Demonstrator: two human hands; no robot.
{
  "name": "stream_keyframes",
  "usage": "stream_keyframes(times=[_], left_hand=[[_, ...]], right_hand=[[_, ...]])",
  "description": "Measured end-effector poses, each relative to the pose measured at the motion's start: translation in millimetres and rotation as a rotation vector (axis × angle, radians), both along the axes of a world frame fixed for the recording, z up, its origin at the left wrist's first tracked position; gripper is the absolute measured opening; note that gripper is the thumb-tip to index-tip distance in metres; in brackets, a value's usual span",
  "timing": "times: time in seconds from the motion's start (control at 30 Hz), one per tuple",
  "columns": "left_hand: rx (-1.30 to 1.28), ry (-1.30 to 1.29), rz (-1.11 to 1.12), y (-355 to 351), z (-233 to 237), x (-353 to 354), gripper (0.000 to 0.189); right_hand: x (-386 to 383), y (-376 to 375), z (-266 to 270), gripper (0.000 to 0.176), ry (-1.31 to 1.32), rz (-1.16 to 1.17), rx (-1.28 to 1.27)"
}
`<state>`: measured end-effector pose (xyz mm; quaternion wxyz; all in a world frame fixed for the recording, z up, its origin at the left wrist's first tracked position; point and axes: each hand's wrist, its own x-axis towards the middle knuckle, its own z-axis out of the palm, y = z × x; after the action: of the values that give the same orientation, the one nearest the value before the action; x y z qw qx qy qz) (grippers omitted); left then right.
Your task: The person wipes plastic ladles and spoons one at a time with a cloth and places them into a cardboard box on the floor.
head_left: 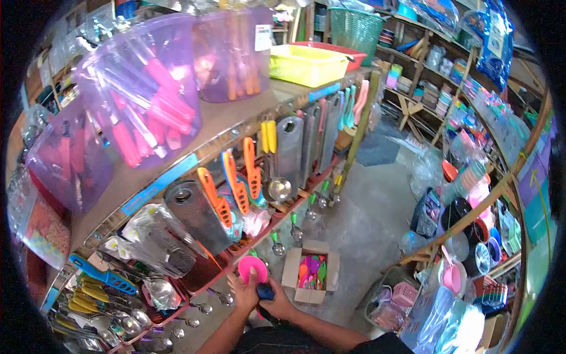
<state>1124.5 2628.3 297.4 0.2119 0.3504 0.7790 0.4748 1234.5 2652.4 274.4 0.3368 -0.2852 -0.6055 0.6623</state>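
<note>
My left hand (246,293) is closed around a bright pink, round plastic utensil (250,265), its thumb pressed on the disc-like face. A thin pink end pokes out below the hands. Right beside it, my right hand (279,307) is closed on a small dark blue item (265,291); what kind of item it is, I cannot tell. Both hands are close together in front of my body. Just beyond them, an open cardboard box (292,266) on the floor holds pink, orange and green plastic utensils (312,272).
Along the left runs a wooden shelf (227,121) with purple bins (230,53) and a yellow basket (309,65) on top. Graters, orange-handled knives (237,183) and ladles (279,189) hang from its edge. Stacked plastic wares and a wooden pole (471,217) stand on the right.
</note>
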Motion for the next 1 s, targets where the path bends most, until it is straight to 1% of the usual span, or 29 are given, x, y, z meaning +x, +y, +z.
stream_keyframes(times=[0.03,0.1,0.13,0.17,0.23,0.27,0.3,0.37,0.4,0.43,0.47,0.5,0.53,0.57,0.6,0.63,0.67,0.7,0.73,0.77,0.8,0.83,0.87,0.9,0.93,0.97,1.0], left_hand=[[0.007,0.007,0.019,-4,-19,-2,0.056],[0.105,0.065,-0.028,-7,-82,-7,0.047],[0.023,0.940,-0.087,-10,-83,-13,0.048],[0.009,0.936,-0.068,-12,-83,-15,0.048],[0.153,-0.362,-0.076,0,-22,-20,0.044],[0.041,-0.382,-0.061,-3,2,-21,0.046],[0.043,-0.381,-0.031,1,5,-21,0.046],[0.270,-0.720,0.069,7,8,-25,0.052],[0.267,-0.937,0.078,7,16,-30,0.056],[0.277,-0.938,0.094,3,14,-35,0.056],[0.276,-0.922,0.058,2,10,-40,0.057],[0.276,-0.907,0.019,2,8,-42,0.057],[0.157,-0.822,0.005,-2,14,-38,0.055],[0.161,-0.825,0.004,-4,15,-34,0.055],[0.104,-0.775,0.008,-6,15,-29,0.055],[0.043,-0.725,0.006,-8,11,-24,0.054],[0.100,-0.822,-0.001,-3,-14,-24,0.054],[0.088,-0.828,-0.022,3,-25,-25,0.054],[0.166,-0.948,0.036,7,-36,-24,0.055],[0.242,-1.067,0.098,8,-38,-21,0.056],[0.252,-1.171,0.109,8,-39,-21,0.055],[0.231,-1.178,0.103,7,-49,-20,0.055],[0.281,-1.223,0.123,6,-65,-22,0.055],[0.331,-1.262,0.152,3,-79,-26,0.055],[0.282,-1.309,0.133,-6,-93,-31,0.056],[0.258,-1.304,0.159,-14,-95,-31,0.056],[0.241,-1.287,0.261,-19,-97,-29,0.058]], right_hand=[[-1,8,-2,0.056,0.007,0.019,0.007],[-3,17,-8,0.058,0.016,0.075,0.052],[-11,18,-17,0.055,0.084,0.010,0.128],[-11,12,-24,0.055,0.081,0.032,0.123],[-10,3,-22,0.057,-0.052,0.073,0.003],[-7,-5,-3,0.056,-0.005,0.040,-0.029],[-2,-7,1,0.056,-0.005,0.070,-0.033],[7,-5,3,0.054,-0.324,0.379,-0.013],[11,-8,-3,0.054,-0.323,0.399,-0.012],[18,-13,-15,0.052,-0.303,0.510,-0.002],[24,-11,-25,0.049,-0.286,0.619,0.015],[30,1,-33,0.049,-0.295,0.632,0.025],[36,14,-43,0.050,-0.353,0.473,0.012],[42,22,-48,0.051,-0.405,0.305,-0.003],[44,26,-31,0.051,-0.296,0.273,-0.207],[42,29,-27,0.051,-0.295,0.260,-0.206],[40,30,-24,0.050,-0.273,0.384,-0.031],[39,28,-19,0.050,-0.253,0.502,0.143],[36,23,-13,0.047,-0.353,0.631,0.025],[30,20,-9,0.047,-0.358,0.608,0.012],[24,17,-6,0.045,-0.426,0.569,-0.018],[20,14,-6,0.045,-0.493,0.537,-0.051],[18,11,-11,0.041,-0.421,0.472,-0.230],[18,11,-20,0.041,-0.417,0.473,-0.252],[18,11,-34,0.041,-0.409,0.463,-0.290],[15,9,-49,0.042,-0.400,0.458,-0.332],[11,9,-65,0.042,-0.391,0.472,-0.362]])
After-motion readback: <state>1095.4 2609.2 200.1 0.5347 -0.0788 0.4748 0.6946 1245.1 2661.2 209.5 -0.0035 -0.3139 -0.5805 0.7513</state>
